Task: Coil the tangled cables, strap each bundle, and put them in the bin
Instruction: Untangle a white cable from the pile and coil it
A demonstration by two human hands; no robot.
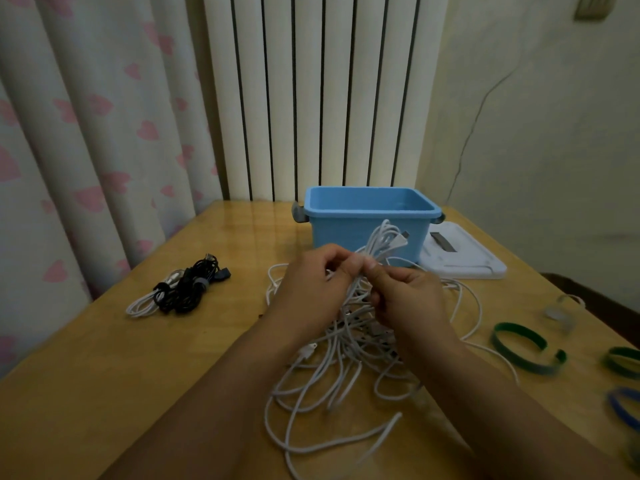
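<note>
Both hands pinch the white cables (346, 341), tangled above the desk (104, 358) before the blue bin (370, 213): left hand (311, 285) closed around the gathered strands, right hand (405, 296) apparently gripping one strand. The step appears to be untangling; one end should be freed and drawn out slowly, without tightening knots.

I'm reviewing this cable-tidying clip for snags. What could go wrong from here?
Both hands, left hand and right hand, pinch one bunch of the white cable tangle; pulling up may tighten knots. Loose loops lie near the green strap and might drag it along. The raised bunch sits close to the blue bin, which it might nudge.
</note>
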